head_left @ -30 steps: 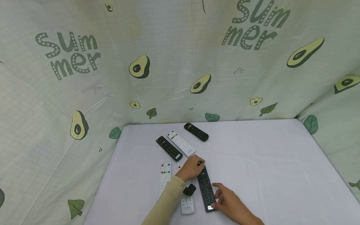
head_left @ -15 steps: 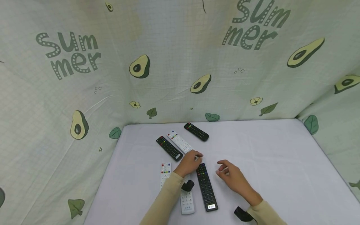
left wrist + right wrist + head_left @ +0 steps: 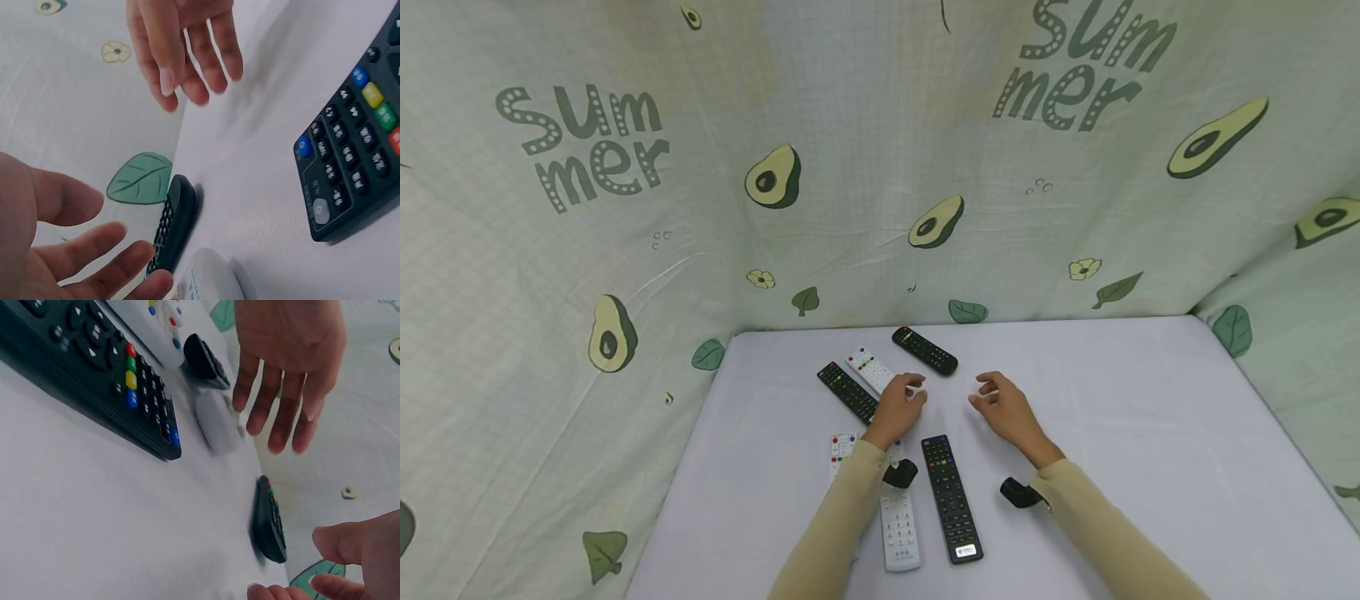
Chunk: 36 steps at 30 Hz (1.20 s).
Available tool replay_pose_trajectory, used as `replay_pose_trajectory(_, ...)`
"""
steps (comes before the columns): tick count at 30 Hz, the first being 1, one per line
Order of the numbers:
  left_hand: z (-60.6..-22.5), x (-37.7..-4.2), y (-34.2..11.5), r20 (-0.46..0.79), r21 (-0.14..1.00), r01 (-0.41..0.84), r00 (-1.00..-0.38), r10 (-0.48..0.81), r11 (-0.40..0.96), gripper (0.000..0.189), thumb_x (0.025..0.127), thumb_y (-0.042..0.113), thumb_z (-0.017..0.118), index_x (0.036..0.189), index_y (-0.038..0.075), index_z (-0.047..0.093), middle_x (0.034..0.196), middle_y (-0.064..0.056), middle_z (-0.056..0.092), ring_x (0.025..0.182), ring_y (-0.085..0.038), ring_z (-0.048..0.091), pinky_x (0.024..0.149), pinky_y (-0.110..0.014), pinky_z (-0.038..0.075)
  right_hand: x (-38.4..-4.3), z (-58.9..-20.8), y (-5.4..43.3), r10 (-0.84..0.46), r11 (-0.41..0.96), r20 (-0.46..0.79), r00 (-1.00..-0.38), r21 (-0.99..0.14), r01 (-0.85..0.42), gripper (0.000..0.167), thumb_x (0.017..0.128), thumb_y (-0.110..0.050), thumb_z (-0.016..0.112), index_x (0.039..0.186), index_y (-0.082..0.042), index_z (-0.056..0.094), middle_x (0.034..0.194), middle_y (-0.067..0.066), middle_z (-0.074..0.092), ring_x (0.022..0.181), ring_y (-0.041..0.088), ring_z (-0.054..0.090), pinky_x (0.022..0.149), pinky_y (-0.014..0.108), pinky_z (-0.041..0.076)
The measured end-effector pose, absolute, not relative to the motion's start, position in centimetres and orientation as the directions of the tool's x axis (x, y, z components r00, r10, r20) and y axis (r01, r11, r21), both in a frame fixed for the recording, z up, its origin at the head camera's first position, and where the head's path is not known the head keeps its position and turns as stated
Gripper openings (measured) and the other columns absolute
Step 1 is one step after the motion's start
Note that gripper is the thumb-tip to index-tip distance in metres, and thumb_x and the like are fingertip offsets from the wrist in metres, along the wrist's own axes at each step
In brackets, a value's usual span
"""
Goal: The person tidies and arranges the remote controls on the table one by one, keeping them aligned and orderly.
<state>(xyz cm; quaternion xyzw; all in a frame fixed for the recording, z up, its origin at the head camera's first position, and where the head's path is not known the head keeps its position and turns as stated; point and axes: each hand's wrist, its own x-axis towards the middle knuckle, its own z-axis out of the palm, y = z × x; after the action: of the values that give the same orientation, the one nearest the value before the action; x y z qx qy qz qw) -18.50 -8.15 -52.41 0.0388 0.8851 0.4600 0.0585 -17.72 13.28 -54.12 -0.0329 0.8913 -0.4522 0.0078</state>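
Note:
My left hand [image 3: 898, 408] hovers over the lower end of a white remote control [image 3: 871, 367], its fingers loosely bent around nothing. To its right, my right hand [image 3: 1009, 412] hangs above the tablecloth, also holding nothing, with thumb and fingers apart. Between the forearms lies a long black remote control [image 3: 952, 500], apart from both hands; its coloured buttons show in the left wrist view [image 3: 375, 103]. A shorter black remote control [image 3: 925, 350] lies at the back. Another black remote control [image 3: 847, 390] sits beside the first white one, partly behind my left hand.
Two more white remote controls lie near the front, one further left [image 3: 841, 450] and one in the middle [image 3: 898, 533], both partly covered by my left sleeve. A white cloth covers the table [image 3: 1150, 433]. A printed curtain [image 3: 850, 125] rises behind its back edge.
My right hand has left the lower end of the long black remote control and moved up and away. My left hand has come off its top end and shifted back-left. That remote control now lies free.

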Motion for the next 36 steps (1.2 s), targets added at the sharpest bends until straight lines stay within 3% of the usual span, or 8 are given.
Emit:
replay_pose_trajectory(10,-52.0,-20.8,-8.2,-0.118,0.933,-0.112,-0.993,-0.004,0.341,0.044,0.106,0.014,0.058,0.147,-0.002,0.055,0.144,-0.018,0.06,0.126,-0.033,0.061,0.104,-0.047,0.053,-21.6,-54.6,12.1,-0.028,0.56,-0.003,-1.0,-0.828,-0.013,0.042,0.101,-0.008,0.068,0.137,0.012,0.054,0.118,0.029,0.063,0.108,0.042,0.067,0.085,0.047,0.061)
replay_pose_trajectory(23,-51.4,-22.8,-7.9,-0.197,0.943,-0.202,-0.979,-0.044,0.263,0.055,0.11,0.028,0.048,0.159,0.005,0.043,0.162,-0.016,0.044,0.141,-0.036,0.051,0.118,-0.051,0.042,-25.0,-55.4,10.6,-0.018,0.577,-0.042,-0.999,-0.816,0.024,0.042,0.102,-0.012,0.067,0.133,0.013,0.058,0.118,0.031,0.065,0.11,0.043,0.062,0.097,0.055,0.052)
replay_pose_trajectory(30,-51.9,-23.5,-8.1,-0.215,0.952,-0.219,-0.976,-0.042,0.212,0.059,0.111,0.035,0.043,0.162,0.005,0.038,0.167,-0.017,0.037,0.155,-0.039,0.033,0.127,-0.055,0.029,-26.0,-56.3,10.1,0.012,0.62,-0.031,-0.999,-0.784,0.032,0.038,0.102,-0.013,0.068,0.13,0.012,0.063,0.11,0.027,0.066,0.1,0.038,0.061,0.09,0.052,0.052)
replay_pose_trajectory(36,-52.0,-24.2,-8.1,-0.206,0.961,-0.212,-0.977,-0.051,0.178,0.06,0.112,0.033,0.042,0.163,0.003,0.032,0.169,-0.019,0.032,0.156,-0.039,0.03,0.128,-0.056,0.027,-26.0,-56.4,10.1,0.029,0.594,-0.011,-1.0,-0.804,0.026,0.034,0.1,-0.012,0.069,0.125,0.011,0.068,0.104,0.024,0.067,0.094,0.035,0.061,0.087,0.05,0.052)
